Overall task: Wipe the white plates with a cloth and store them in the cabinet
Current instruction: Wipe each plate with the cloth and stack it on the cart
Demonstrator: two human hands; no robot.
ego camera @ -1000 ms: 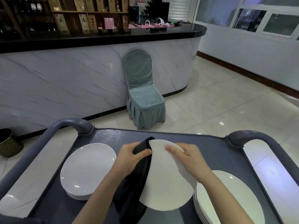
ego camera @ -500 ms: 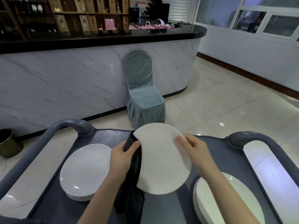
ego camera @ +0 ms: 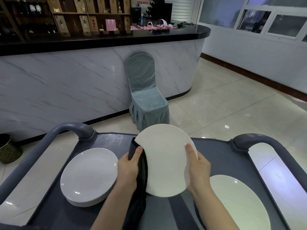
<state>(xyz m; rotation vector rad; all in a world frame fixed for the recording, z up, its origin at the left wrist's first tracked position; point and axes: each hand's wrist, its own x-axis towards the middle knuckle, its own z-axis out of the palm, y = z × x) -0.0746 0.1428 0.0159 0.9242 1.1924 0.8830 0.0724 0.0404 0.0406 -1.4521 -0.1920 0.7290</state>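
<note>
I hold a white plate (ego camera: 166, 156) tilted up above the grey cart (ego camera: 108, 143), its underside facing me. My right hand (ego camera: 197, 170) grips its right rim. My left hand (ego camera: 128, 168) presses a dark cloth (ego camera: 140, 185) against the plate's left edge; the cloth hangs down below the hand. A stack of white plates (ego camera: 88, 175) rests on the cart to the left. Another stack of white plates (ego camera: 237, 203) lies at the lower right, partly hidden by my right forearm.
The cart has raised grey handles at the left (ego camera: 69, 130) and right (ego camera: 255, 141). Beyond it a chair with a blue-grey cover (ego camera: 144, 95) stands against a marble-fronted bar counter (ego camera: 66, 90). A woven basket (ego camera: 8, 149) sits on the tiled floor at left.
The plate has been lifted higher and tilted more upright, away from the right stack. My left hand with the cloth has slid along the plate's left edge.
</note>
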